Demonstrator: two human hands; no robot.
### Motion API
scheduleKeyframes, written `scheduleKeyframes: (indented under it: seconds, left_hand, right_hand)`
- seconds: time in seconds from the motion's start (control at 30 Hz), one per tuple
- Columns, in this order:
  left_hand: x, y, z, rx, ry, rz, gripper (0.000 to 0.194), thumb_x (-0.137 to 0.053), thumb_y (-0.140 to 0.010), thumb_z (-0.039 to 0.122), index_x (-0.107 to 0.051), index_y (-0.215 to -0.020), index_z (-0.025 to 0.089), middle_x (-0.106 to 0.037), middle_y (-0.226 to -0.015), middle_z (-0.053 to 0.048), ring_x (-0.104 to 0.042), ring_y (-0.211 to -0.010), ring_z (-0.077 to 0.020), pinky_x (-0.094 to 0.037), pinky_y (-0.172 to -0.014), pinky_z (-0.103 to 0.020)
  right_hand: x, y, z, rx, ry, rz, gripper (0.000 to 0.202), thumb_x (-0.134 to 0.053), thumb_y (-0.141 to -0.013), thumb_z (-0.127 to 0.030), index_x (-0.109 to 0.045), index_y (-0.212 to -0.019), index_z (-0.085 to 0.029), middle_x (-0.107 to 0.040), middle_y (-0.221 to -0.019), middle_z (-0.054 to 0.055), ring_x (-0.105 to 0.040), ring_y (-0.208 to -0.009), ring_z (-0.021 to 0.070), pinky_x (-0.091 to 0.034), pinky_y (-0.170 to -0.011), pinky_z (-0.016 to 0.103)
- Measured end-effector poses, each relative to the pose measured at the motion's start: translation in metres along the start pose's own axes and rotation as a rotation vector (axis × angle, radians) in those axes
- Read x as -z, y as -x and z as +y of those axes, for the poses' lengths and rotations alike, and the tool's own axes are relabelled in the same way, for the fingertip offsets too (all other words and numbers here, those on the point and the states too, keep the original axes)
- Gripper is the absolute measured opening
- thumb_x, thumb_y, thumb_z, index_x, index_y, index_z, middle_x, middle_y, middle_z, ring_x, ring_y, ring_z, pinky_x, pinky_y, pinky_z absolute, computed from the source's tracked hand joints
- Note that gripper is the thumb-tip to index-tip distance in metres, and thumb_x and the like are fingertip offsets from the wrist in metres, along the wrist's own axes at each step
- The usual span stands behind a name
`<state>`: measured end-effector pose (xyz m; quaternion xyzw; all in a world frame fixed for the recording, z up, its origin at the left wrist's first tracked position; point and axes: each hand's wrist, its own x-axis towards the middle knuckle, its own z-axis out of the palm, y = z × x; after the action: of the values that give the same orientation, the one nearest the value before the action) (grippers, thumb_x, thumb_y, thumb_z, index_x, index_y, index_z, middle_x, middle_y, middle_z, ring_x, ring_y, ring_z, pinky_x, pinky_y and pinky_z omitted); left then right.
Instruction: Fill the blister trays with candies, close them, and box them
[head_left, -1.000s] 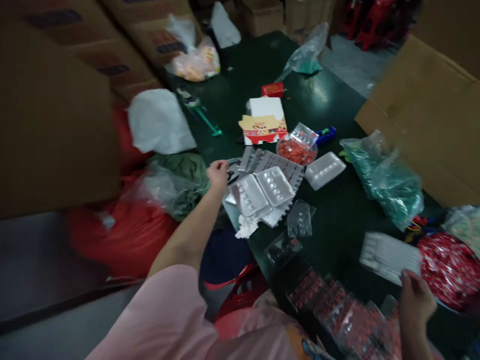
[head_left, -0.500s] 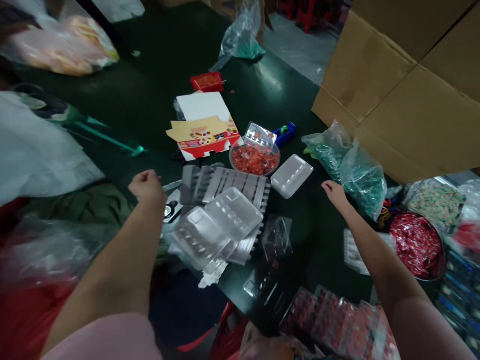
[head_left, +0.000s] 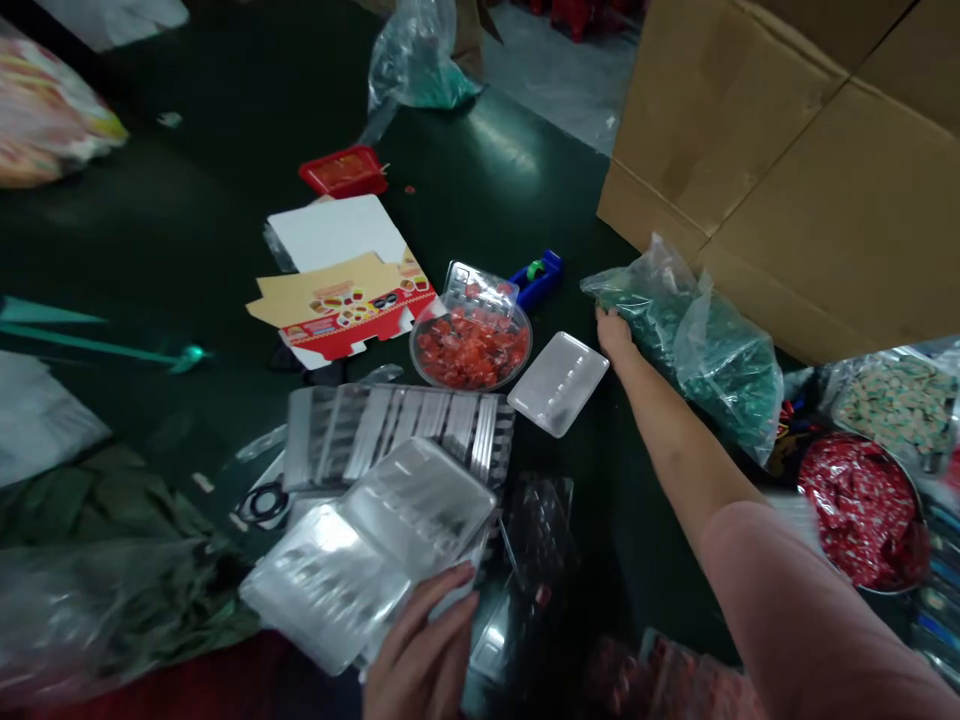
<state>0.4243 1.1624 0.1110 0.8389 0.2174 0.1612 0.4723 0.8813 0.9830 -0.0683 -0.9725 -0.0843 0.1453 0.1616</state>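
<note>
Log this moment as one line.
left hand: by open clear tray | right hand: by green-filled bag | nearby: red-filled bowl

"How does the clear plastic clamshell tray lie?"
"Spread open, its two shallow, moulded halves side by side, glossy, on the stacked ribbed trays."
"And the clear bag of green pieces?"
"Crumpled, bulging, on its side on the dark table, narrow end leftward."

Counts by kind.
Two hands; two bowls (both red-filled); two teal-filled bags; one red tray.
</note>
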Motion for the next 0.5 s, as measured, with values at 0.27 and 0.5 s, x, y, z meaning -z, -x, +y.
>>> scheduleKeyframes:
  seconds: [0.27,0.5]
  left_hand:
    - [-0.052,0.008,0.002,-0.073,0.257,-0.378,0.027,-0.061,-0.084,0.016,-0.075,-0.103,0.028,-0.073,-0.112,-0.008,-0.070,-0.104,-0.0225,-0.059,-0.086,-0.037]
    - [-0.123,0.002,0.030,0.404,0.791,-0.405,0.028,-0.064,-0.087,0.038,-0.071,-0.110,0.023,-0.059,-0.135,-0.012,-0.060,-0.121,-0.0258,-0.044,-0.107,-0.045]
  right_hand:
    - [0.035,0.026,0.023,0.016,-0.650,0.156,0.009,-0.058,-0.083,-0.016,-0.063,-0.090,-0.015,-0.066,-0.082,0.002,-0.060,-0.078,0.0138,-0.049,-0.079,0.028]
    - [0.117,0.086,0.031,0.015,-1.544,0.343,0.023,-0.075,-0.069,-0.026,-0.054,-0.077,-0.021,-0.054,-0.066,-0.008,-0.048,-0.057,0.0054,-0.043,-0.059,0.017]
